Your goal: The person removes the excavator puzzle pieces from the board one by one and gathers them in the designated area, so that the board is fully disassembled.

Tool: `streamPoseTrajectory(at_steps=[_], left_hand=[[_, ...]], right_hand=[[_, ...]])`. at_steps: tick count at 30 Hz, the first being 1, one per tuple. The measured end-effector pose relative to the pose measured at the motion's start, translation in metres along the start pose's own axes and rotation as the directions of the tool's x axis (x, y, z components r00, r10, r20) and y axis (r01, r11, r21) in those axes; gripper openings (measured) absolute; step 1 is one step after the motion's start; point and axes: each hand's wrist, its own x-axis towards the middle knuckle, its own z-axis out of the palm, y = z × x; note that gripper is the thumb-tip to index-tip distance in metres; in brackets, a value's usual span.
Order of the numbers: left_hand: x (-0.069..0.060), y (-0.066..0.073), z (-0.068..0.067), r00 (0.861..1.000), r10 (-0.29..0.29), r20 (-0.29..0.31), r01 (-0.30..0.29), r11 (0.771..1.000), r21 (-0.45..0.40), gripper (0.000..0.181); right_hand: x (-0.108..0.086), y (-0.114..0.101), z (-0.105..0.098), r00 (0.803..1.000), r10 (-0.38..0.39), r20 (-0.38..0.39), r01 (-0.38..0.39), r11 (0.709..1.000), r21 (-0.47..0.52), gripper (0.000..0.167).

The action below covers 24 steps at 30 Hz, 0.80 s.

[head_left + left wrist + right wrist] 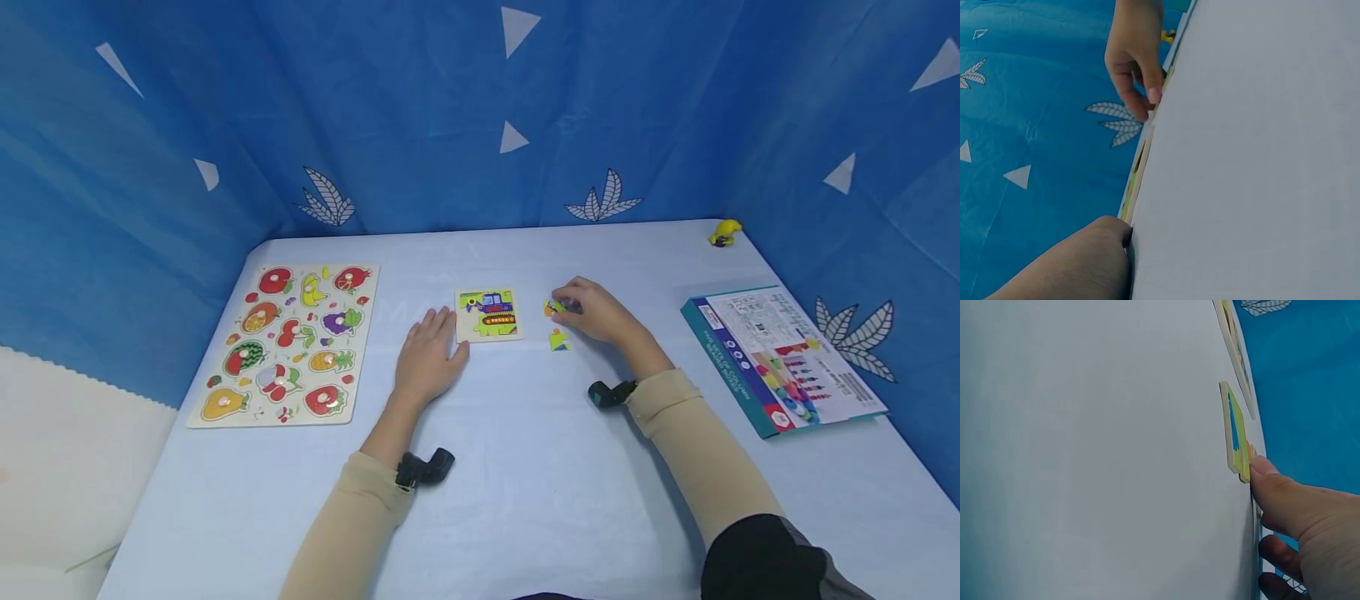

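A small square jigsaw board (489,315) with a purple and red excavator picture lies mid-table, its lower edge partly unfilled. My left hand (429,357) rests palm down beside it, fingers straight, thumb and index near its left edge. To the right of the board, my right hand (596,312) pinches a yellow-green jigsaw piece (553,307) between thumb and fingers, low at the table; the fingers hide part of it. Another jigsaw piece (559,340), green with blue and orange, lies just nearer. In the right wrist view this loose piece (1232,428) stands in front of the thumb.
A large fruit puzzle board (288,346) lies at the left of the table. On the right is a flat teal-edged box (783,358), with a small yellow toy (725,232) at the far right corner. A blue curtain (435,108) stands behind the table.
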Motion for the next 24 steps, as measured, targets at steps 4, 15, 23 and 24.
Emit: streamPoseTrajectory(at_steps=[4,15,23,24], left_hand=[[-0.0001,0.0002,-0.0006,1.0,0.003,0.0,-0.003,1.0,0.001,0.068],[-0.0006,0.0004,-0.0003,1.0,0.008,-0.007,-0.008,1.0,-0.01,0.068],[-0.0007,0.0005,-0.0016,1.0,0.007,-0.009,-0.007,1.0,-0.014,0.068],[-0.0005,0.0003,-0.0016,1.0,0.006,-0.009,-0.006,1.0,-0.012,0.068]], right_hand=[[0.0003,0.0016,-0.0008,1.0,0.013,0.006,-0.013,1.0,-0.007,0.044],[0.0007,0.0049,-0.0012,1.0,0.014,0.005,-0.013,1.0,-0.006,0.037],[0.0017,-0.0018,-0.0075,1.0,0.02,0.022,-0.02,1.0,0.002,0.042],[0.0028,-0.0039,-0.0087,1.0,0.017,0.02,-0.017,1.0,0.005,0.043]])
